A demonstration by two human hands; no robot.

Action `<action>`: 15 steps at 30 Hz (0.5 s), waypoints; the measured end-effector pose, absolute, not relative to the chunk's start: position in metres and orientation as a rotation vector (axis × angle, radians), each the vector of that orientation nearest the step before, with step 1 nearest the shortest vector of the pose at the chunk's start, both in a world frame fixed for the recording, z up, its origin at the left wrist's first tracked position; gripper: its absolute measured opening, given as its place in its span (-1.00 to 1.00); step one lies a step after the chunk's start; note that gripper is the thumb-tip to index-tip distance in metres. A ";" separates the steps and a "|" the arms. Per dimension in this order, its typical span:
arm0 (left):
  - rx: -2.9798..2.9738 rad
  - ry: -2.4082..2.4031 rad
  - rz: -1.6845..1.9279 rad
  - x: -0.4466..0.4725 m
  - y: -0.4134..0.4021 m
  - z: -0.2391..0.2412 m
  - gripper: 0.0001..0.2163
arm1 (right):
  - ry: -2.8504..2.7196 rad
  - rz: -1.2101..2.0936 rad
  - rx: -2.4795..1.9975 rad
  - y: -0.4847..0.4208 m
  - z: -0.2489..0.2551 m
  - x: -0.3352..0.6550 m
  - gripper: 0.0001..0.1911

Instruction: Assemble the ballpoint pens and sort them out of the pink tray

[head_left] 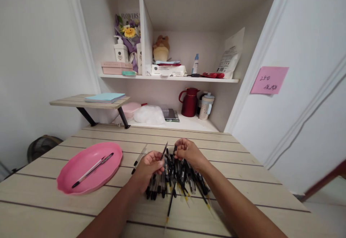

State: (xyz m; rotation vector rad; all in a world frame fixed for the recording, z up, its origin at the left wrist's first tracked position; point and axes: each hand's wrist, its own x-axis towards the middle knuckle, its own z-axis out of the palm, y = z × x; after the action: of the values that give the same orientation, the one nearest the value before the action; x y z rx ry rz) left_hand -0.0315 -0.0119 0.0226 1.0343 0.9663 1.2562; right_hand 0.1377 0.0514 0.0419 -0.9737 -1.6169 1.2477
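Note:
My left hand (151,166) is closed on a slim dark pen (164,150), its pointed tip angled up. Just to the right, my right hand (189,153) pinches a small black piece that looks like a pen cap (175,147). The two are apart. Beneath both hands lies a loose pile of pen parts (183,175), with black caps, clear barrels and thin dark refills with yellow bits. Left of my left hand are a few clear barrels (140,155). A pink tray (63,178) on the left holds two pens (93,169) lying side by side.
Everything lies on a slatted wooden table (238,202). A small raised stand (62,101) bears a stack of blue paper (105,97). Behind, a white shelf unit holds a red jug (189,102), a pale cup (205,107) and a white plastic bag (149,114).

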 end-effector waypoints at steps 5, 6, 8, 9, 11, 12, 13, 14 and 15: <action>1.121 1.005 1.211 -0.028 -0.016 0.024 -0.80 | -1.279 1.412 -0.733 0.040 0.059 0.134 -0.73; 1.132 1.005 1.209 -0.027 -0.016 0.025 -0.81 | -1.247 1.414 -0.717 0.039 0.061 0.135 -0.73; 1.141 1.007 1.203 -0.027 -0.017 0.026 -0.81 | -1.213 1.389 -0.702 0.037 0.064 0.135 -0.74; 1.142 1.010 1.198 -0.027 -0.017 0.026 -0.81 | -1.211 1.365 -0.699 0.037 0.064 0.135 -0.74; 1.144 1.022 1.192 -0.026 -0.017 0.026 -0.81 | -1.232 1.322 -0.695 0.037 0.064 0.134 -0.73; 1.147 1.030 1.191 -0.026 -0.017 0.027 -0.81 | -1.248 1.312 -0.695 0.037 0.063 0.134 -0.74; 1.151 1.037 1.191 -0.026 -0.018 0.027 -0.81 | -1.264 1.311 -0.696 0.037 0.062 0.133 -0.74; 1.157 1.042 1.193 -0.026 -0.018 0.027 -0.81 | -1.281 1.312 -0.696 0.037 0.062 0.133 -0.75; 1.163 1.043 1.194 -0.026 -0.018 0.027 -0.81 | -1.300 1.315 -0.697 0.037 0.061 0.132 -0.76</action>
State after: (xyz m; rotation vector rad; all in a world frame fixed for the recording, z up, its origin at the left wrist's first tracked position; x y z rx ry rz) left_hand -0.0261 -0.0178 0.0266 1.1635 1.0428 1.1936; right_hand 0.1321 0.0370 0.0613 -0.6969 -1.3002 1.3147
